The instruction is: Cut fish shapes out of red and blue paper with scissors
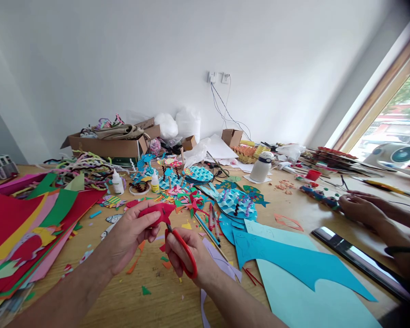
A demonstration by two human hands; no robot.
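Note:
Between the thumb and fingers of my left hand (136,232) is a piece of red paper (159,212), held up above the table. My right hand (191,253) grips red-handled scissors (186,255), their blades pointing up at the paper's lower edge. How far the blades are parted is hard to make out. Beyond my hands lies a heap of colourful paper cutouts (187,196). A purple paper strip (217,259) rests beside my right wrist, and small paper scraps (146,290) are scattered on the wood below.
Stacked coloured sheets (7,228) cover the left side. Blue paper (294,257) lies over pale green paper (294,296) at right. White glue bottles (117,183) and a white water bottle (260,168) stand farther back. Another person's hands (365,207) work at far right.

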